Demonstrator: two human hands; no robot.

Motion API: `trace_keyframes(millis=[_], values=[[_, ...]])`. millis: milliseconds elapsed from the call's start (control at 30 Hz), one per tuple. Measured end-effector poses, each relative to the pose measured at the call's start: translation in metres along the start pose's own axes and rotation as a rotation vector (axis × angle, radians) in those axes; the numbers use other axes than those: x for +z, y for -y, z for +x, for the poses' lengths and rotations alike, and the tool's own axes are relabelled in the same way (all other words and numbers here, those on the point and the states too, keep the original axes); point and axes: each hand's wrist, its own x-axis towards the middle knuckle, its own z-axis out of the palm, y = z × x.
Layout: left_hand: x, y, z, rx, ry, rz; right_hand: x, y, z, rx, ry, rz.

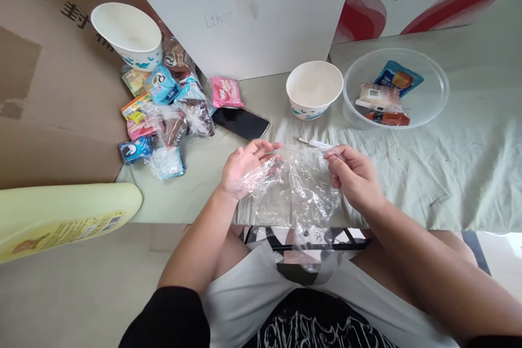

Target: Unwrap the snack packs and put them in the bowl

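Note:
Both hands hold a crumpled clear plastic bag (306,190) above the near edge of the pale green cloth (448,174). My left hand (244,166) has its fingers inside or under the bag's left side, gripping the film. My right hand (354,176) pinches the bag's upper right edge. A thin white pen-like stick (316,144) lies on the cloth just beyond the bag. A white paper bowl (314,89) stands farther back.
A pile of wrapped snacks (165,109) lies at the left beside a black phone (241,123). A second paper bowl (129,35) lies tilted there. A clear plastic bowl (432,103) with three packets sits at the right. Cardboard and white boxes stand behind.

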Motion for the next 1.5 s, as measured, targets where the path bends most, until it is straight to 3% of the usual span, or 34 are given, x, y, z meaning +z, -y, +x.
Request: trace_keyframes(millis=[167, 233, 367, 467, 600, 767, 1000, 1233, 1500], values=[[-0.006, 0.005, -0.003, 0.039, 0.147, 0.228, -0.004, 0.0, 0.003, -0.004, -0.079, 0.045], [-0.008, 0.006, -0.002, 0.018, 0.148, 0.331, -0.006, 0.0, 0.003, -0.024, -0.101, 0.048], [-0.01, 0.006, 0.002, -0.046, -0.069, 0.489, -0.009, -0.001, 0.006, -0.07, -0.132, 0.05], [-0.008, 0.002, 0.006, 0.015, -0.287, 0.451, -0.01, -0.003, 0.007, -0.093, -0.103, 0.107], [-0.005, -0.004, 0.007, 0.067, -0.392, 0.334, -0.008, -0.003, 0.007, -0.079, -0.005, 0.079], [-0.005, -0.006, 0.005, 0.068, -0.366, 0.314, -0.009, -0.003, 0.006, -0.043, 0.038, -0.033], [-0.011, 0.0, 0.002, 0.129, -0.163, 0.402, -0.01, -0.005, 0.007, -0.047, -0.017, -0.049], [-0.007, 0.002, 0.004, 0.102, -0.289, 0.48, -0.008, -0.003, 0.007, -0.033, 0.056, -0.056], [-0.006, 0.002, 0.004, 0.08, -0.282, 0.525, -0.008, 0.002, 0.007, -0.042, 0.129, -0.114]])
